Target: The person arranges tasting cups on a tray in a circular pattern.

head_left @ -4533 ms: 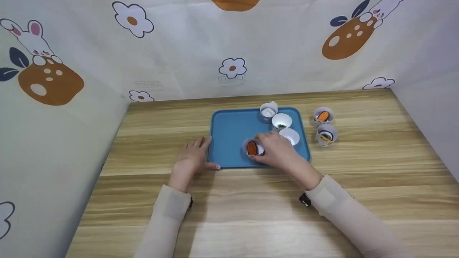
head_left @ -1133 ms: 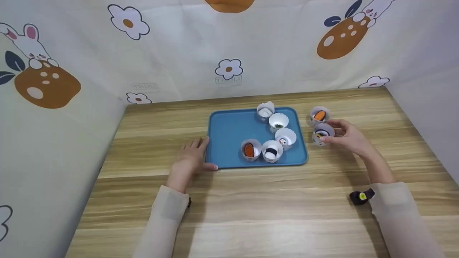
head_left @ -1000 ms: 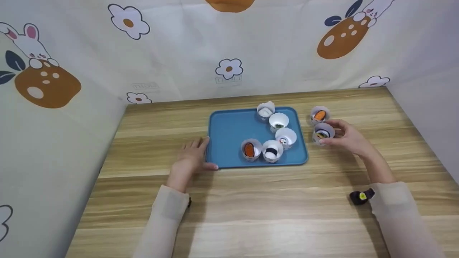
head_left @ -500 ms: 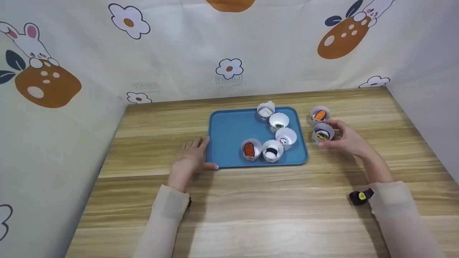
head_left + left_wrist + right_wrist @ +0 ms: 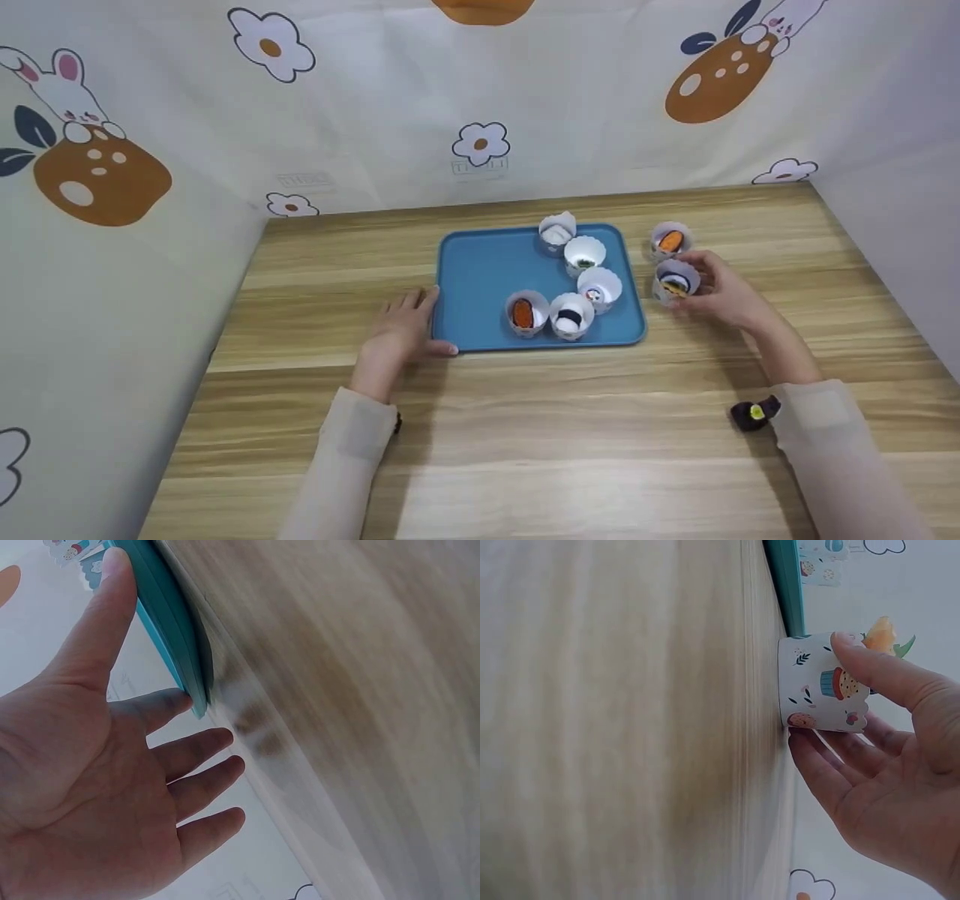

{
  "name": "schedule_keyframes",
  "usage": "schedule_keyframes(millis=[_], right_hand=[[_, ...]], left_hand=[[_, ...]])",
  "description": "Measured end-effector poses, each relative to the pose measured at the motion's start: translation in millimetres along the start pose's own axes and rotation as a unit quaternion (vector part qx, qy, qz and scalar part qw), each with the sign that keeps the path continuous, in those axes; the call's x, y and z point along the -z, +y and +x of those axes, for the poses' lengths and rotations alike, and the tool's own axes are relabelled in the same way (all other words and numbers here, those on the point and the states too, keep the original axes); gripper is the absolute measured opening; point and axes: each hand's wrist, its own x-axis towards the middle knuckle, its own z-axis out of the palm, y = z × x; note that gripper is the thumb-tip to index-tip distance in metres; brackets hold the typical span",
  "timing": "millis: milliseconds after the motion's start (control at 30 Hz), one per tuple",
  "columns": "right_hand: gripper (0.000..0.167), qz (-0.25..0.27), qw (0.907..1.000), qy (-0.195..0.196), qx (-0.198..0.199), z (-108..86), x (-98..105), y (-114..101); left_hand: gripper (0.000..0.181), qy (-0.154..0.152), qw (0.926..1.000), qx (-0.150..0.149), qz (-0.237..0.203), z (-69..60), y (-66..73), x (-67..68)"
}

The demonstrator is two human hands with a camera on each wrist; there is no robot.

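Observation:
Right of the tray, my right hand (image 5: 724, 292) grips a paper baking cup (image 5: 667, 290) between thumb and fingers; a sushi piece with a dark band and yellow-orange topping shows inside. In the right wrist view the cup (image 5: 817, 686) has cupcake prints and its base meets the tabletop. Just behind it stands another cup (image 5: 660, 251) holding an orange-topped sushi piece (image 5: 671, 241). My left hand (image 5: 401, 326) rests at the left edge of the blue tray (image 5: 480, 270), fingers spread. In the left wrist view the thumb and index finger touch the tray rim (image 5: 169, 622).
On the tray's right half stand several paper cups, among them one with a red-topped sushi piece (image 5: 523, 313) and one with a black-banded white piece (image 5: 570, 320). The wooden table (image 5: 525, 435) backs onto a printed curtain (image 5: 390, 112).
Since the oldest frame, my right hand has left the red-topped cup on the tray and moved right to the cup beside it. Lately its thumb has shifted slightly. The left hand stays put.

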Motion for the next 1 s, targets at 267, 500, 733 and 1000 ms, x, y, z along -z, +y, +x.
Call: schedule_keyframes(millis=[267, 500, 733, 1000], right_hand=[[0.069, -0.042, 0.9989, 0.017, 0.012, 2.0, -1.0, 0.3], [0.067, -0.05, 0.9985, 0.021, 0.012, 4.0, -2.0, 0.7], [0.068, -0.047, 0.9984, 0.027, 0.017, 3.4, -1.5, -0.1], [0.07, -0.046, 0.9984, 0.028, 0.016, 2.3, 0.2, -4.0]], left_hand=[[0.105, 0.003, 1.0, -0.002, -0.002, -0.7, 0.0, -1.0], [0.106, 0.0, 1.0, 0.002, -0.005, -0.3, 0.6, -0.8], [0.105, 0.006, 1.0, -0.004, -0.001, 0.7, 0.4, -0.6], [0.106, 0.001, 1.0, -0.003, -0.004, 0.7, -0.2, 0.0]])
